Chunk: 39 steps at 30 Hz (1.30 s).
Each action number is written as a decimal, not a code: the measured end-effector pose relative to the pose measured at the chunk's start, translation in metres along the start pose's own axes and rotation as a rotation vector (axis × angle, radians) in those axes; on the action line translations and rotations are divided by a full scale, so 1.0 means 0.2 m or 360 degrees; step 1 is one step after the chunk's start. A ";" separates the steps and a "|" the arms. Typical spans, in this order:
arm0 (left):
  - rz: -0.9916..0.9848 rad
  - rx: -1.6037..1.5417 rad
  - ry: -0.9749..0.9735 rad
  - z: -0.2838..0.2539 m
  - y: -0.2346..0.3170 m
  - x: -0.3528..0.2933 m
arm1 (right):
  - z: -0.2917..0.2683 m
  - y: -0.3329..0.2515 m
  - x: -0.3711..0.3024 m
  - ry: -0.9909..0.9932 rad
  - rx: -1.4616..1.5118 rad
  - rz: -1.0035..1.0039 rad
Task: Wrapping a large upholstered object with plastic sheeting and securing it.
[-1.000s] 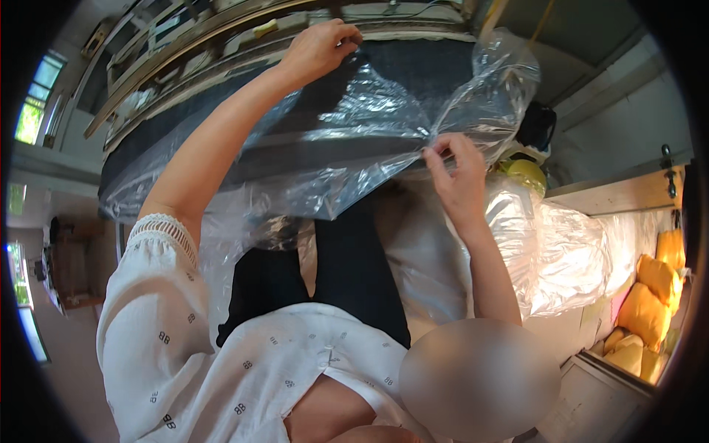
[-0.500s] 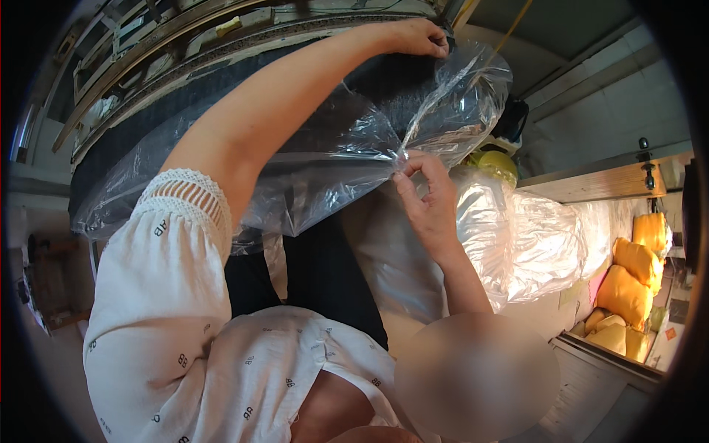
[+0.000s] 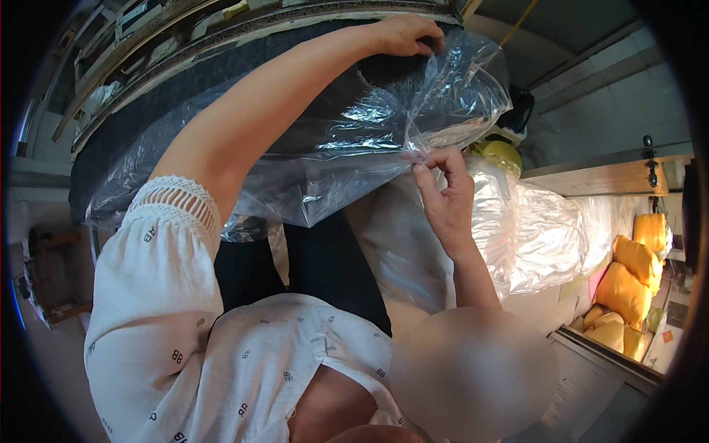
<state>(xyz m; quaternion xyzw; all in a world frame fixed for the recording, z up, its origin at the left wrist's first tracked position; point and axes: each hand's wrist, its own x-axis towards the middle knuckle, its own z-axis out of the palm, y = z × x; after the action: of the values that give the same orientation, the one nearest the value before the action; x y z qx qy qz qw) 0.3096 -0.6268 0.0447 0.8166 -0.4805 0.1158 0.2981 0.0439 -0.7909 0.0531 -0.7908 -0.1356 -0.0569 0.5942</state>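
Hands both on the clear plastic bag (image 3: 347, 140), which wraps a dark fabric-covered slab (image 3: 244, 96) held up near the top of the view. Left hand (image 3: 405, 35) sits at the top edge, arm stretched up, fingers curled down over bag film and the slab's edge, gripping. Right hand (image 3: 443, 193) is lower, at the bag's bottom right corner, pinching a gathered fold of film between thumb and fingertips. Bag is loose and wrinkled, puffed out past the slab on the right. Below it: white patterned blouse (image 3: 185, 347) with lace sleeve trim. Right side: more bundled clear plastic sheeting (image 3: 546, 236), then yellow cushions (image 3: 628, 288), well apart from the hands.
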 end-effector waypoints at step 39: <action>-0.0027 0.0257 -0.0008 -0.41 0.23 -0.54 | 0.02 -0.02 0.02 0.0079 0.0023 0.0094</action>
<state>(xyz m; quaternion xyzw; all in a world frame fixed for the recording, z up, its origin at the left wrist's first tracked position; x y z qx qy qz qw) 0.2231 -0.5172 0.0750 0.8423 -0.4635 0.1495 0.2309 0.0469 -0.7849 0.0562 -0.7885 -0.0978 -0.0581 0.6044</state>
